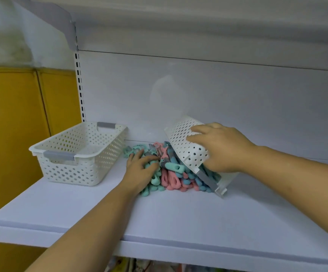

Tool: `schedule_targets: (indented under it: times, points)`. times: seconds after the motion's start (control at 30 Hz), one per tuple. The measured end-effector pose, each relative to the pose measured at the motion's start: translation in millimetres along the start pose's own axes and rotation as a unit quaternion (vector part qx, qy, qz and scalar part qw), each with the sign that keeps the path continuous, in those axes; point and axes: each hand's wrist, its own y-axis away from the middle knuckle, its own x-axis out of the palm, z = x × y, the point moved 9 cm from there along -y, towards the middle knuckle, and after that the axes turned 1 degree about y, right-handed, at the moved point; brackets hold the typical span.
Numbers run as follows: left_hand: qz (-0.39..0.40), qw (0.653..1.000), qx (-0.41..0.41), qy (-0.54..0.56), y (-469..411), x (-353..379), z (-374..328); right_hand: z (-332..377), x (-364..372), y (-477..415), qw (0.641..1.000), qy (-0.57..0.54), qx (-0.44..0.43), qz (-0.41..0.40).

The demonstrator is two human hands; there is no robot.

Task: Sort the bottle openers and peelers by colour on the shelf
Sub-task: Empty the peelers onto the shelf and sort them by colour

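Nearest of all, under the front lip of the shelf, there's a strip of colourful goods, too blurred to name. Both bare forearms reach in over the white shelf board.

The left hand lies palm down on the left flank of the pile of bottle openers and peelers, fingers draped over the teal pieces. Whether it actually has hold of one, I can't tell. The pile is a jumble of teal, pink and blue handles with a few grey parts. It sits mid-shelf, close to the back, and its right side runs under the tipped basket.

The right hand grasps that white perforated basket, fingers spread over its holed bottom and thumb down by the rim. The basket is tilted steeply, mouth down and facing the pile. Its grey-handled rim touches the shelf at the near right corner.

Over on the left, well clear of the pile, the upright basket stands square on the shelf. It is the same white perforated kind with grey handles, and nothing shows inside it.

Behind everything are the plain white back panel and a slotted post at its left edge. A yellow wall lies beyond that, and the upper shelf hangs overhead.
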Motion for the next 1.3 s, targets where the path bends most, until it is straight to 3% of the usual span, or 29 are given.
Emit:
schedule_targets:
  times: [0.43, 0.67, 0.83, 0.97, 1.03, 1.1, 1.2, 1.3]
  points:
    - [-0.059, 0.996, 0.05, 0.042, 8, -16, -10, -90, -3, 57, 0.995, -0.046, 0.084, -0.041]
    - [-0.103, 0.992, 0.053, 0.05, 12, -24, -14, -142, -5, 99, 0.96, -0.146, 0.179, -0.162]
    - [-0.107, 0.99, 0.085, 0.025, 13, -25, -22, -167, -8, 127, 0.889, -0.27, 0.249, -0.275]
    - [-0.144, 0.974, 0.174, 0.029, 37, -33, -62, -161, -8, 136, 0.792, -0.411, 0.293, -0.344]
    - [-0.095, 0.962, 0.252, 0.038, 60, -31, -104, -146, -10, 130, 0.757, -0.458, 0.286, -0.367]
    - [0.018, 0.96, 0.277, 0.04, 80, -26, -147, -125, -14, 114, 0.727, -0.501, 0.268, -0.387]
    - [0.107, 0.956, 0.261, -0.081, 87, -34, -188, -76, -24, 79, 0.682, -0.567, 0.222, -0.405]
    - [0.09, 0.924, 0.265, -0.259, 78, -66, -207, -16, -42, 47, 0.662, -0.607, 0.146, -0.414]
